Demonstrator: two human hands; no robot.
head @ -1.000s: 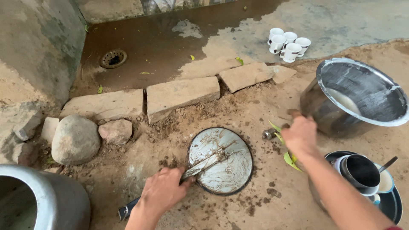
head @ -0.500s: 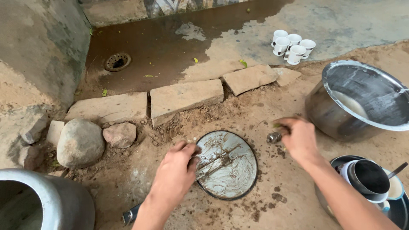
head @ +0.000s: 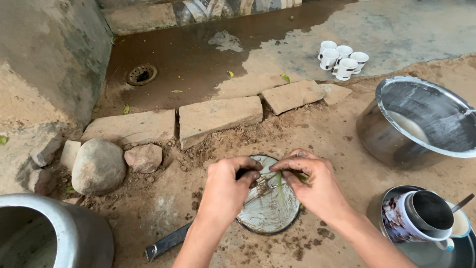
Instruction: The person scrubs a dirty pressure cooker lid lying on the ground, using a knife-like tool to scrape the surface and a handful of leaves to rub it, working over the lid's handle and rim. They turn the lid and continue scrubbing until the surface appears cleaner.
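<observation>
Round steel lid (head: 270,211): lies flat on the dirt ground, smeared with grey residue, directly under both hands. Landmark for all entries below.

Left hand (head: 225,191): above the lid's left half, fingers curled and pinched narrow on a dark scrap; what the scrap is cannot be told.

Right hand (head: 315,186): above the lid's right half, fingers closed on a wisp of green grass or fibre (head: 280,181), drawn taut between the two hands over the lid's centre, apparently so it can bear on the soiled surface.

Dark flat handle (head: 166,243): on the ground, lower left of the lid, running out from beneath the left forearm.

Large steel pot (head: 421,124): upper right of the lid, tilted toward the camera, pale residue inside.

Steel plate (head: 436,253): right of the lid and lower, carrying a patterned mug, a steel tumbler, a cup and a spoon, stacked close.

White cups (head: 342,57): clustered well beyond the lid, on wet concrete.

Flat stones (head: 218,116): in a row behind the lid, edging the wet slab.

Rounded rocks (head: 99,166): left of the lid.

Floor drain (head: 142,74): far upper left.

Aluminium vessel (head: 44,238): far lower left.
</observation>
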